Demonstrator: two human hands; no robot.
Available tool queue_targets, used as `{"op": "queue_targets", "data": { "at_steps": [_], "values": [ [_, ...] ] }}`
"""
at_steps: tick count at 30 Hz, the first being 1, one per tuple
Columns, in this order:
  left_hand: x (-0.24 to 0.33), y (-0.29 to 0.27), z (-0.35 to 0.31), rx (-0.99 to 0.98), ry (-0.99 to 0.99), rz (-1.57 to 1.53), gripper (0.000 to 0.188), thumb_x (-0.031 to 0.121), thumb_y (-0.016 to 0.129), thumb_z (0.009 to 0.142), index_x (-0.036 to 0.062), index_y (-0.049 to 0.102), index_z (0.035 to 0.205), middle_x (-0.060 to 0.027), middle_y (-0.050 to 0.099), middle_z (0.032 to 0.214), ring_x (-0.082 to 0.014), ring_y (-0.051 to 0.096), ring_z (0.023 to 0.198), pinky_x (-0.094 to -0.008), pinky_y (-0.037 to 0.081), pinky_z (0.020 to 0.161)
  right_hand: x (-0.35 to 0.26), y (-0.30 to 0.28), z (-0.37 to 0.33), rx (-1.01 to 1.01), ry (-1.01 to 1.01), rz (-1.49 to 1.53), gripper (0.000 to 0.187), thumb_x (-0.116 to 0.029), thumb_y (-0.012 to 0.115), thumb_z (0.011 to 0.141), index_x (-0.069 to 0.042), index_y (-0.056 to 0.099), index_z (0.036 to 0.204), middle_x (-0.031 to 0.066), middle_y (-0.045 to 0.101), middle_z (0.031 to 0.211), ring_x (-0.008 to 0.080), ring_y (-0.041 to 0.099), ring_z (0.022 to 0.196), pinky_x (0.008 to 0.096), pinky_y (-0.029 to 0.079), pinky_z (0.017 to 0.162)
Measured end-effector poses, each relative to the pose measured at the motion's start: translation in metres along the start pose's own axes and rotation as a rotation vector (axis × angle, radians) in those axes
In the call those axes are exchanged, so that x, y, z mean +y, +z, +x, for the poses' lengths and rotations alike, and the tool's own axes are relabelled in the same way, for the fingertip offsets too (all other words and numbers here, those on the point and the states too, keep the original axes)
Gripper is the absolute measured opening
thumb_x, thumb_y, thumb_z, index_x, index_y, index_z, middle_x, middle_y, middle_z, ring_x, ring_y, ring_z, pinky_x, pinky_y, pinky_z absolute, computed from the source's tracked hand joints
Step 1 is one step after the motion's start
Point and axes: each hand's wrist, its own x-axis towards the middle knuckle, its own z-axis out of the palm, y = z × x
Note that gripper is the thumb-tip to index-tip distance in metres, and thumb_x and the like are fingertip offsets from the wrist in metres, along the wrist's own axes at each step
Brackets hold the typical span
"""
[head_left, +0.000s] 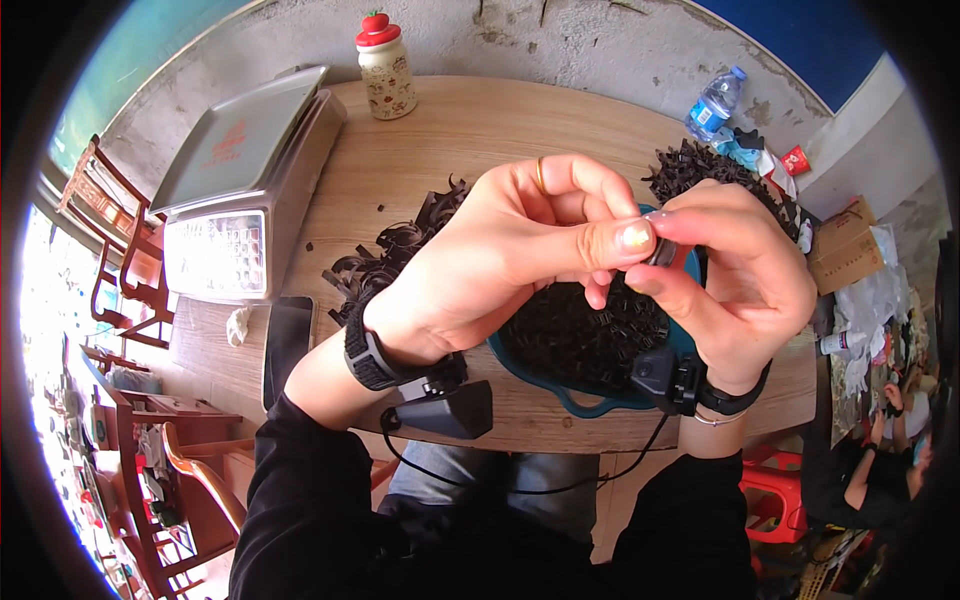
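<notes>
Above the table, my left hand [510, 230] and my right hand [745, 265] meet fingertip to fingertip. Both pinch a small dark brown, glossy piece [660, 252], mostly hidden by the fingers; its kind is unclear. Beneath them sits a teal basin [585, 405] holding many small dark clipped pieces [575, 340]. Beside my left wrist lies a heap of dark, curled strips [365, 270]. Another heap of dark curled strips [690, 170] rests beyond my right hand.
A scale [235, 190] with a grey tray stands at the left, near a black phone-like slab [288, 350]. Along the back are a red-capped bottle [387, 80] and a clear water bottle [715, 105]. A cardboard box [848, 245] and red stool [775, 500] are at right.
</notes>
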Motion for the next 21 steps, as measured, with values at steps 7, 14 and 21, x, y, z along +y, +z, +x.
{"op": "queue_targets", "data": {
  "at_steps": [7,14,21],
  "values": [
    [-0.005,-0.009,0.004,-0.071,0.136,-0.038,0.015,0.012,0.066,0.079,0.0039,0.059,0.088,-0.0034,0.061,0.077,-0.0076,0.057,0.067,-0.0201,0.046,0.056,-0.007,0.007,-0.001,0.047,0.162,0.186,0.027,0.009,0.066,0.069,0.009,0.057,0.094,0.0125,0.059,0.081,0.0147,0.056,0.068,0.0245,0.046,0.059],
    [-0.001,-0.015,0.008,-0.063,0.18,0.103,0.018,0.016,0.062,0.082,0.0022,0.064,0.094,-0.0043,0.064,0.08,-0.0082,0.057,0.071,-0.0197,0.043,0.058,-0.003,0.005,-0.006,0.089,0.194,0.285,0.027,0.011,0.058,0.075,0.009,0.049,0.1,0.018,0.061,0.082,0.0192,0.062,0.073,0.0274,0.053,0.061],
    [0.0,-0.014,0.003,-0.144,0.092,0.021,0.017,0.017,0.064,0.08,0.0044,0.06,0.092,-0.0091,0.057,0.087,-0.0117,0.054,0.066,-0.0214,0.044,0.056,-0.005,0.004,-0.007,0.06,0.253,0.26,0.026,0.012,0.057,0.073,0.008,0.049,0.098,0.0168,0.061,0.082,0.0187,0.062,0.072,0.0269,0.053,0.061]
  ]
}}
